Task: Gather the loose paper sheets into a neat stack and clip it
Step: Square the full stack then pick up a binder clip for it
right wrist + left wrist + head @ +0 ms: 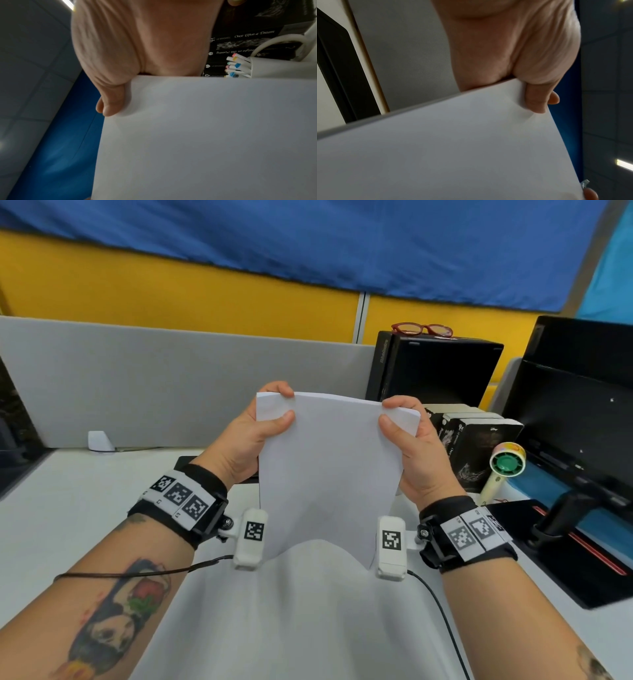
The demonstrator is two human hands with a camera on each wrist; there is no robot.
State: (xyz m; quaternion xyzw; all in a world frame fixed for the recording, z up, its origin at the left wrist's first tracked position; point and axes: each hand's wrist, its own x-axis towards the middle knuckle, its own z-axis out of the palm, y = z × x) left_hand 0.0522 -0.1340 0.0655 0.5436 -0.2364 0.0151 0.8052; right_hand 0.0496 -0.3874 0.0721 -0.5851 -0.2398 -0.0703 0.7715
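Note:
A stack of white paper sheets stands upright in front of my chest, held between both hands above the desk. My left hand pinches its upper left corner, thumb on the near face and fingers behind. My right hand pinches the upper right corner the same way. The left wrist view shows the thumb pressed on the paper. In the right wrist view the thumb lies on the sheet. No clip is in view.
A black box with red glasses on top stands behind the paper. Dark books, a small hand fan and a monitor crowd the right. A white cup of markers shows in the right wrist view. A grey partition backs the desk.

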